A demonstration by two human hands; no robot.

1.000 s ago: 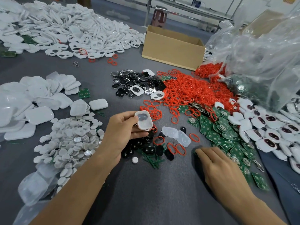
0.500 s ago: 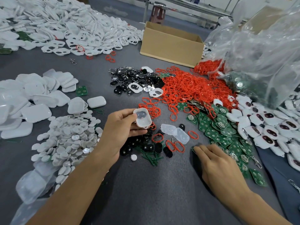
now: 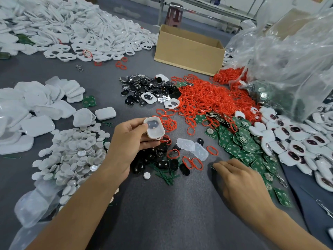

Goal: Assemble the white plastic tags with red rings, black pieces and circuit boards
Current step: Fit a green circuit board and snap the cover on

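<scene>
**Two hands at the desk, one white tag shell in the left**

We see the left hand [image 3: 129, 141] raised a little above the middle of the grey desk [image 3: 171, 213]. Its thumb and curled fingers pinch a white tag shell [image 3: 154, 129] by the sides, hollow face up. A dark shape shows inside the shell, but we cannot tell what it is.

The right hand [image 3: 239, 183] lies palm down on the desk toward the near edge. Its fingers are loosely stretched and hold nothing we can make out, and its fingertips are just beside the green circuit boards [image 3: 239, 141].

Under the left hand lie scattered black pieces [image 3: 162, 164]. A few loose rings and two clear covers [image 3: 192, 148] sit between the hands. The big heap of red rings [image 3: 207, 100] spreads beyond them toward the far edge, in front of a cardboard box [image 3: 187, 51]. A plastic bag [image 3: 288, 69] slumps at the right edge, and white discs [image 3: 75, 150] are piled toward the left edge.
</scene>
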